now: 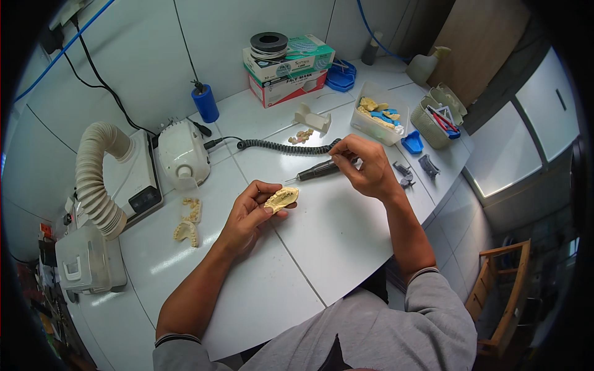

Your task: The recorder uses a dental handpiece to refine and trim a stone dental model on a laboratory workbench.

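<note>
My left fingers (263,188) clasp a cream, arched plaster cast (281,199); at two o'clock, curled right fingers (351,144) meet a pen-shaped black handpiece (317,171), grip unclear: seemingly positioning, next needing steadiness.

A pale yellow dental cast (281,200), dark writing on its upturned flat face, is held tilted on the near side of the slim dark handpiece (318,170), whose thin metal bit points leftward, apart from the cast.

"How many dental casts (282,199) left of the rotary handpiece (318,170)?"
"Three: one in the left fingers (265,186), two on the surface (346,229)."
"Beyond it?"
"Two stacked cardboard boxes (288,91), one black spool (269,42), one blue cylinder (205,105)."
</note>
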